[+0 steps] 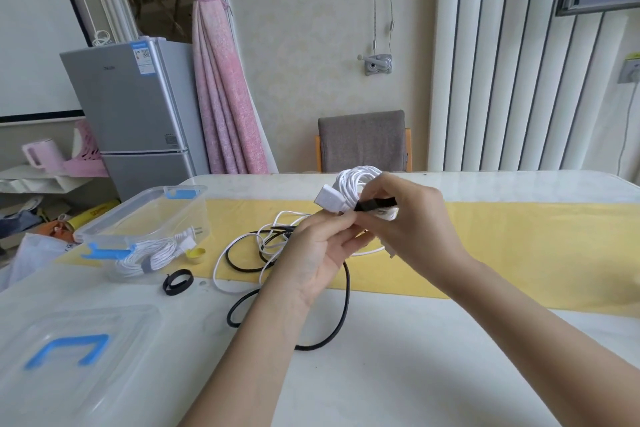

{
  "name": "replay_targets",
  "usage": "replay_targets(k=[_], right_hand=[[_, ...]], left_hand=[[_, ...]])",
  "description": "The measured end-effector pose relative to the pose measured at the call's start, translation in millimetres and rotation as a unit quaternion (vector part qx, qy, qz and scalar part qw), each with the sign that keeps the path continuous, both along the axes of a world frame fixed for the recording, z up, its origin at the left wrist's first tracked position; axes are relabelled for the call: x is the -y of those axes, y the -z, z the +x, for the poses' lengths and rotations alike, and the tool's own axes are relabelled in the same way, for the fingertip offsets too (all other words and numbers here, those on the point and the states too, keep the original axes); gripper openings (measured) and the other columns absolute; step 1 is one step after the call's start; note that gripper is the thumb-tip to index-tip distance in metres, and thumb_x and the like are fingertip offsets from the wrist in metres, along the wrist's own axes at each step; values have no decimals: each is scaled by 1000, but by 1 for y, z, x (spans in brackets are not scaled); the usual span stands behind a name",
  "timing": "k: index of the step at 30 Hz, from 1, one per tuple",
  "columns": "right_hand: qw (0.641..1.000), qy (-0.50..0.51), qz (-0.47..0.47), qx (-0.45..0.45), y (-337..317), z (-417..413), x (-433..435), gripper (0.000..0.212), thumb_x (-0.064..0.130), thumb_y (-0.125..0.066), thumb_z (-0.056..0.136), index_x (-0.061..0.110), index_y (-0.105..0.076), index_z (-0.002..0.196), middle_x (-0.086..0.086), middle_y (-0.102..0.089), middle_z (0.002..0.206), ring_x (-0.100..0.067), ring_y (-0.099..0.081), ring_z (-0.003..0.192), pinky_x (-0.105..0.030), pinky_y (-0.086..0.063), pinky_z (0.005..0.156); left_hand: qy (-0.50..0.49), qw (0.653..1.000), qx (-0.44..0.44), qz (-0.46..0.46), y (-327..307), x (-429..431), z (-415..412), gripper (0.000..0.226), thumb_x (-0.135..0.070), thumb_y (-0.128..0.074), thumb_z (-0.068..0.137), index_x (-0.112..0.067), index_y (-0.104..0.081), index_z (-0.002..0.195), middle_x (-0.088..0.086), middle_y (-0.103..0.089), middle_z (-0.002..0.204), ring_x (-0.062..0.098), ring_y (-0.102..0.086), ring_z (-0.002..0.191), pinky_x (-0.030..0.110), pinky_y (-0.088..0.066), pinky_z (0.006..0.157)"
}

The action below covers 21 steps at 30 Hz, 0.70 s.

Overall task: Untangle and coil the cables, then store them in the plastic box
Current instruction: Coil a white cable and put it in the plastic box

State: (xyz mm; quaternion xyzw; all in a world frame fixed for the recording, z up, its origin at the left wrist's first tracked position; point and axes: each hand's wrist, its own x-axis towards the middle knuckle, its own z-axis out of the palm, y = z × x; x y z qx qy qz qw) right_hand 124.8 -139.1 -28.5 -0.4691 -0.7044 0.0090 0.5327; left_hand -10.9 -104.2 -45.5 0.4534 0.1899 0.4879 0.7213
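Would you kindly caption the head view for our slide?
Left hand holds a white cable coil; right hand pinches a black strap.

no wording can be read with certainty. entries:
1. fridge (138, 107), top edge of upper door: blue-and-white sticker (141, 59) with a qr code (145, 53) and lines of small print, too fine to read.
2. same door, upper left: small dark brand mark (110, 68), blurred, not legible.
3. same door, lower right: small printed label (170, 139), illegible.
4. yellow package (92, 213), low at the left: dark lettering, too blurred to make out.
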Motion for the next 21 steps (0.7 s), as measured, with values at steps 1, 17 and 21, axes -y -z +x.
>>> replay_targets(k=[1, 17, 21], right_hand=[[1000, -5, -14, -19, -3, 2, 1, 19, 10, -80, 72, 14, -63, 78, 17, -63, 71, 4, -60, 71, -8, -43, 61], [991, -29, -55, -120, -23, -6, 18, 9, 16, -81, 72, 22, -77, 78, 16, -72, 74, 4, -66, 74, -8, -46, 67], [987, -33, -56, -147, -25, -10, 21, 11, 14, -81, 72, 24, -75, 74, 17, -72, 72, 6, -65, 68, -5, -42, 62]], left_hand=[[3, 1000, -3, 9, 0, 0, -2, 32, -5, -53, 83, 9, -59, 112, 19, -68, 108, 24, -67, 95, 38, -53, 93], [-63, 983, -41, 166, -8, -3, -25, 18, -11, -77, 71, -14, -78, 89, 6, -74, 95, 20, -71, 89, 29, -56, 75], [-80, 979, -56, 179, -12, -1, -28, 19, -4, -70, 74, -16, -78, 86, 6, -75, 92, 19, -71, 88, 30, -56, 75]])
